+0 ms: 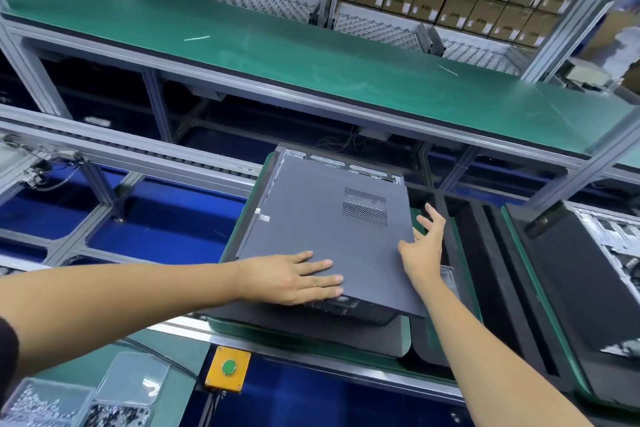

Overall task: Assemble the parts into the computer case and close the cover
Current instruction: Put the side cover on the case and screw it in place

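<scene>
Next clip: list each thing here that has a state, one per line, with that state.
cover: lying on the case, shifted toward the person, far edge of the case uncovered
case: lying flat on a pallet, not fully closed
left hand: flat on the cover, fingers straight
right hand: open, at the cover's right edge
second case: open, insides showing
green button: not pressed

arms: bare | left sleeve [7, 350]: dark, short | hands: ungloved
</scene>
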The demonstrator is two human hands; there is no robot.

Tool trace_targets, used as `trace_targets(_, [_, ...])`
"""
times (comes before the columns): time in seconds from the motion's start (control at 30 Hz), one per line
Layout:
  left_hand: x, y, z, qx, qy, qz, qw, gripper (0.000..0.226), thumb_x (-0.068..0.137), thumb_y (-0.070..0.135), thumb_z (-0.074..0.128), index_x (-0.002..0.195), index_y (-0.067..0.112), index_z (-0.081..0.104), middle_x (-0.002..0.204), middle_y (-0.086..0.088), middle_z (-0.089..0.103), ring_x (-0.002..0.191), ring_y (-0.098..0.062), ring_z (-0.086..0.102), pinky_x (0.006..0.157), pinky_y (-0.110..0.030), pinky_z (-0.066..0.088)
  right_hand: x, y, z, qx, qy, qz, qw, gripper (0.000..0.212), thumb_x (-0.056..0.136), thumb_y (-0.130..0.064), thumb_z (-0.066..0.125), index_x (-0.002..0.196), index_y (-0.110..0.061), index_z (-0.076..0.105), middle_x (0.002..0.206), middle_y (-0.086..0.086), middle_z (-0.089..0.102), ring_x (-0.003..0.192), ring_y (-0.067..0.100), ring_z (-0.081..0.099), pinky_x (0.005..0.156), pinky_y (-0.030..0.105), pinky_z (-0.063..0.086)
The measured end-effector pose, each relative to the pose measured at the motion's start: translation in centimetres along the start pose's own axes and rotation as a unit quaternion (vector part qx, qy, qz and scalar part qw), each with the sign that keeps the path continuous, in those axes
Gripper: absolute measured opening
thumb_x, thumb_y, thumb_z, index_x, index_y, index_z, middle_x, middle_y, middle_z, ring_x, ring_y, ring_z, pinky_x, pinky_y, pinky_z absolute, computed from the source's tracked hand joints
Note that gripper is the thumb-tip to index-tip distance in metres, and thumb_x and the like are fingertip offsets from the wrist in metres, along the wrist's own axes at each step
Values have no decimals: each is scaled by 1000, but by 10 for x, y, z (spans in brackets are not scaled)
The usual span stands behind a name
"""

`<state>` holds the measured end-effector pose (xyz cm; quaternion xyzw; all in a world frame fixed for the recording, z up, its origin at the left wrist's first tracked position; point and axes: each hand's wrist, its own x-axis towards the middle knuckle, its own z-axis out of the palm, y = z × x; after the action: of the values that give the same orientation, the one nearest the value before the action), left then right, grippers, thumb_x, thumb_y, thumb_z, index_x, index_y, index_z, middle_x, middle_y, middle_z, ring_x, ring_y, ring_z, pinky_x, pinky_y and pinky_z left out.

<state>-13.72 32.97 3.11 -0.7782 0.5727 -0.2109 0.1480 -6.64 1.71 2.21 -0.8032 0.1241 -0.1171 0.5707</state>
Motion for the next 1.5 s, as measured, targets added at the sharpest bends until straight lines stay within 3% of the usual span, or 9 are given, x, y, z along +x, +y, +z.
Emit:
trace_targets(0.33, [-8, -7, 3, -9, -51, -6, 999, 59, 103, 21, 56, 157, 20, 33, 161, 2, 36, 144, -27, 41, 107, -39, 48, 9, 0, 15, 6, -13, 2, 1000, 88, 82, 9, 75, 151, -27, 35, 146, 5, 47, 128, 22, 56, 73, 8, 47])
trace_targets(0.5, [-10, -13, 15, -55, -89, 2, 994, 61, 105, 11, 40, 161, 15, 17, 167, -3, 21, 151, -30, 25, 116, -44, 38, 6, 7, 15, -32, -18, -9, 999, 74, 90, 8, 58, 148, -32, 35, 149, 4, 51, 140, 20, 48, 72, 8, 45])
trace_targets(0.6, [-12, -16, 21, -90, -98, 5, 991, 62, 105, 7, 37, 162, 14, 12, 168, -4, 16, 152, -31, 19, 120, -47, 31, 4, 11, 16, -131, -19, -12, 991, 71, 91, 2, 55, 151, -30, 34, 150, 4, 53, 134, 23, 50, 104, 29, 38])
trace_targets(0.73, [-13, -14, 33, -148, -138, 19, 979, 63, 108, 2, 28, 162, 16, -2, 169, -4, 2, 154, -32, 1, 124, -50, 17, 5, 17, 15, -388, -72, -96, 914, 65, 97, -19, 55, 158, -31, 35, 161, 1, 39, 150, 20, 33, 119, 41, 14])
trace_targets(0.93, [-9, -15, 37, -164, -79, -4, 983, 67, 101, -1, 49, 161, 15, 22, 166, -1, 23, 151, -29, 25, 117, -45, 36, 11, 24, 20, -499, -146, -116, 846, 66, 103, -47, 39, 164, -33, 19, 173, 3, 5, 159, 15, -2, 124, 47, 6])
trace_targets(1.07, [-5, -18, 48, -165, -12, -32, 986, 51, 103, 19, 57, 153, 20, 44, 158, 7, 42, 144, -21, 42, 110, -39, 46, 16, 26, 20, -519, -160, -112, 832, 69, 103, -49, 36, 165, -33, 10, 173, 1, -4, 159, 13, -8, 124, 47, 3])
trace_targets(1.3, [-5, -24, 53, -333, -29, -136, 933, 49, 105, 51, 48, 148, 28, 50, 158, 16, 39, 150, -5, 27, 119, -35, 34, 15, 28, 20, -534, -149, -107, 825, 69, 102, -53, 35, 164, -35, 12, 173, 4, 5, 159, 17, -3, 124, 49, 3])
trace_targets(1.4, [0, -32, 54, -279, -59, -167, 944, 63, 97, 70, 42, 152, 39, 41, 165, 9, 27, 155, -17, 13, 125, -43, 16, 8, 25, 22, -510, -124, -84, 847, 66, 101, -52, 42, 162, -36, 23, 166, 11, 17, 157, 25, 4, 122, 51, 11])
trace_targets(1.5, [-3, -28, 56, -211, -119, -266, 933, 82, 82, 93, 25, 154, 54, 18, 169, 0, 6, 156, -29, -7, 123, -58, -3, -1, 23, 22, -466, -151, -60, 870, 70, 98, -52, 51, 160, -35, 24, 167, 16, 7, 156, 32, 0, 120, 57, 23])
